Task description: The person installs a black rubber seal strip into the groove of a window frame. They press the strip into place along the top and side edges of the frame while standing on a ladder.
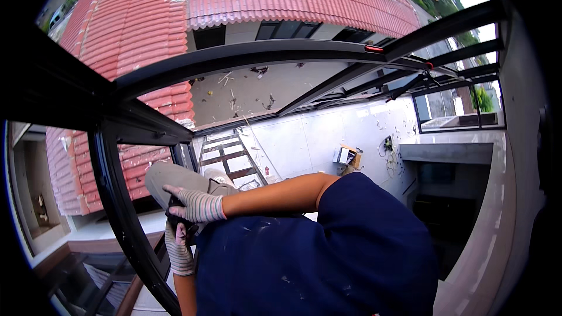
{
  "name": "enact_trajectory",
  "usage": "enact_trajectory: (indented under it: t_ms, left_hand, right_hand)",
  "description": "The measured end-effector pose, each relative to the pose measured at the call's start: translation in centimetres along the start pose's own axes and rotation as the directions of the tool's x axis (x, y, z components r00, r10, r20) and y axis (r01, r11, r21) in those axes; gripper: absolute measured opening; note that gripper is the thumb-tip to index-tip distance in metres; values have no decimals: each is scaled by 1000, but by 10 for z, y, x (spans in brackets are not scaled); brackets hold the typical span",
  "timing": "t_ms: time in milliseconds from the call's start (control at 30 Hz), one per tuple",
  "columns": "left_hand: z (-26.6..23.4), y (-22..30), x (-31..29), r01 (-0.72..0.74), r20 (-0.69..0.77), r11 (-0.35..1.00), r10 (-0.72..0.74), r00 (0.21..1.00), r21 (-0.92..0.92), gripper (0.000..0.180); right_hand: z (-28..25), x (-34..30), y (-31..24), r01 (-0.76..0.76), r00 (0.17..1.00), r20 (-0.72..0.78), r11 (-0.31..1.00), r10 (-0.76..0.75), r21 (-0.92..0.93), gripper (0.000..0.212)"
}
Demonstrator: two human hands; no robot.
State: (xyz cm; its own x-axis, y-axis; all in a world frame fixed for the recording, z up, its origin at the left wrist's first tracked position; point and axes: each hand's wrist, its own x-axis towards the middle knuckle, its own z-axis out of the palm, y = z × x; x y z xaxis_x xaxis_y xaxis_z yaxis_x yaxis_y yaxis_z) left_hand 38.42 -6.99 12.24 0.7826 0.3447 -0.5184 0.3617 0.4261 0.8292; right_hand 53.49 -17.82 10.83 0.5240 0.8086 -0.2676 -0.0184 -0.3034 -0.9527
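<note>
Both of my hands wear white gloves with thin stripes and bare fingertips, and they meet low on the left near my knee. Fingers of my right hand (196, 203) are wrapped over a small black object (174, 209) whose kind I cannot make out. Just below it, my left hand (179, 250) is closed against the object's lower end, its fingers partly hidden. A black metal frame post (117, 199) stands close to the left of both hands. My bent leg in grey-beige trousers (165, 180) lies just beyond them.
A black frame rail (252, 52) arches across in front. Below on the pale floor are a ladder (231, 155), an open cardboard box (351, 157) and a tangle of cord (388, 144). Red roof tiles (134, 17) spread beyond the frame. A pale wall (492, 222) rises at right.
</note>
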Motion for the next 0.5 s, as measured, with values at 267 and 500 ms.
enact_trajectory:
  t_ms: [267, 500]
  left_hand:
    - [-12, -27, 32, -45, -161, 998, 37, 986, -47, 47]
    - [-5, -13, 20, -286, -268, 933, 340, 902, 220, 58]
  right_hand:
    - [-15, -8, 13, -34, 999, 38, 989, 29, 145, 71]
    - [15, -4, 36, -67, 996, 74, 982, 54, 179, 89]
